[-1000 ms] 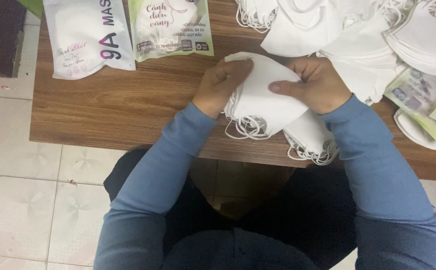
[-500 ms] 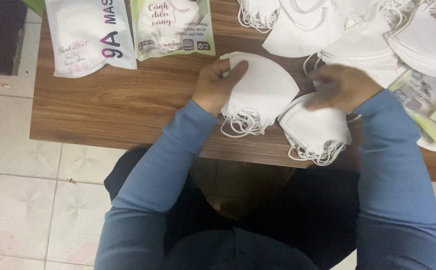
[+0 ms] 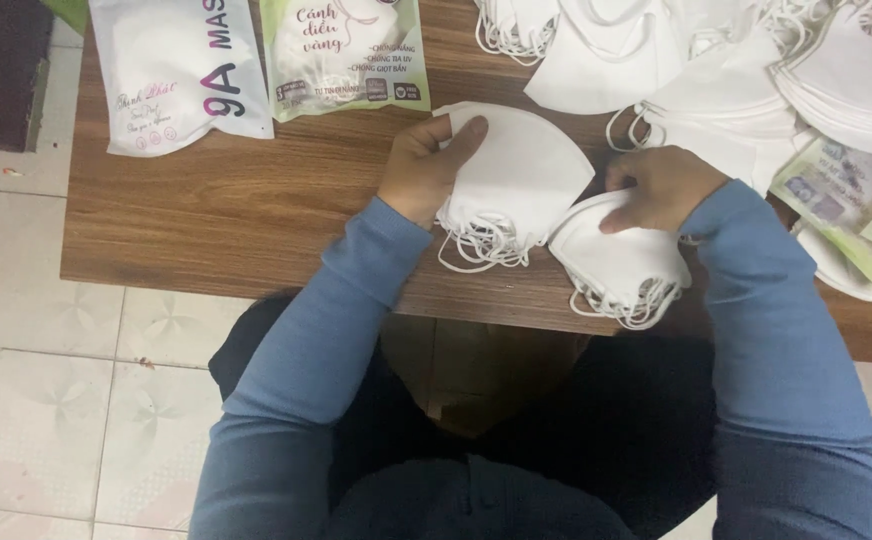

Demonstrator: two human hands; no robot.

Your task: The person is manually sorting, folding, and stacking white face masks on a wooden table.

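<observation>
White folded face masks [image 3: 521, 185] make up the stack under my left hand [image 3: 426, 165]: flat half-round shapes of plain white cloth, laid one on another, with thin white ear loops spilling in a tangle from the near edge. My left hand grips that stack at its left side, thumb laid across the top mask and fingers curled beneath. The stack sits near the middle of the wooden table [image 3: 206, 220], close to its near edge.

Just to the right, touching it, lies a second stack of masks [image 3: 621, 265], the same white half-rounds, tilted and reaching the table's near edge, its loops hanging over. My right hand [image 3: 661, 185] is bent down onto the far side of this second stack, fingers curled on the top mask; I cannot tell whether they pinch it or only press on it.

On the far right of the table lies a loose heap of white masks [image 3: 716, 60], many overlapping, loops showing at the edges. At the far left lie two flat packets: a white pouch [image 3: 181, 70] and, beside it, a green-and-white pouch [image 3: 344, 55]. More pale green packets [image 3: 846, 195] lie at the right edge, partly hidden by my right sleeve [image 3: 766, 330]. Below the table are pale floor tiles [image 3: 46, 400], with my dark-clothed lap between my blue sleeves.
</observation>
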